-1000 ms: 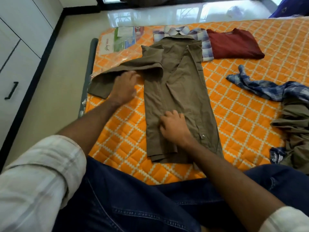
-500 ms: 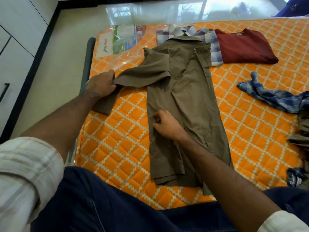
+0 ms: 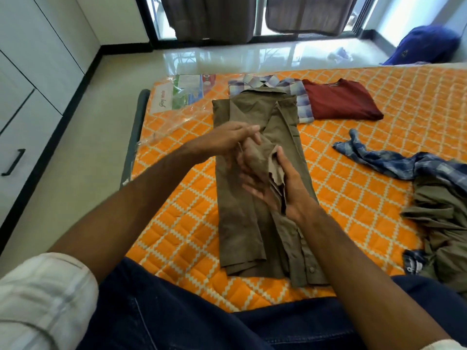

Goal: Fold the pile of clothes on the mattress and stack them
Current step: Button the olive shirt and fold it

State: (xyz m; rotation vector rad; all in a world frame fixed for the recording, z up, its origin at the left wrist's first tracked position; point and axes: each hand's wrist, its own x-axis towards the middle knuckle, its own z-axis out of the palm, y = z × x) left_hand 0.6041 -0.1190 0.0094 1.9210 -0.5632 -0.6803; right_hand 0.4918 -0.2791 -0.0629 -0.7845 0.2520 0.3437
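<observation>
Olive-brown shirt point(image 3: 255, 198) laid lengthwise on the orange quilted mattress point(image 3: 379, 198), sides folded inward, collar end overlapping a folded checked shirt point(image 3: 302, 97) beside a folded maroon T-shirt point(image 3: 341, 101). Sleeve point(image 3: 262, 157) bunched mid-shirt, pinched by the left hand point(image 3: 227, 142) from above and cradled in the curled right hand point(image 3: 283, 188). Unfolded blue plaid and olive clothes point(image 3: 434, 193) heaped at right.

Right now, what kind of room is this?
Probably a bedroom at home: an orange quilted mattress on the tiled floor, white built-in wardrobe doors, and dark curtains at a glass door.
</observation>
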